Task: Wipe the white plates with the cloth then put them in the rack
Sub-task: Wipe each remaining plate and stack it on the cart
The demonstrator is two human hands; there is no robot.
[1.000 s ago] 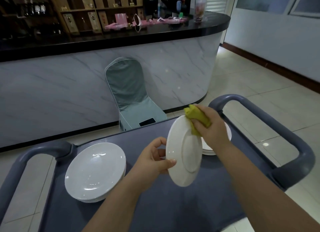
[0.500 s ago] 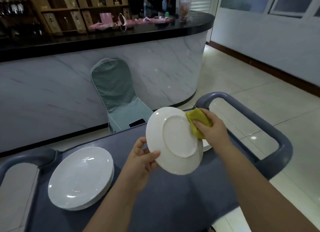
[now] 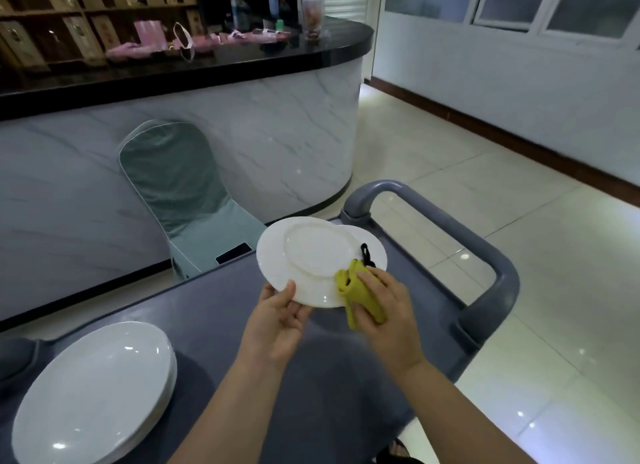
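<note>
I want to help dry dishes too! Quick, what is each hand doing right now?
Left hand: holding the white plate by its rim.
Right hand: holding the yellow cloth against the plate.

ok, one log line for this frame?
phase: wiping | left grip: holds round white ceramic plate by rim, underside to camera | right grip: presses bunched yellow cloth on plate edge | rack: not in view
</note>
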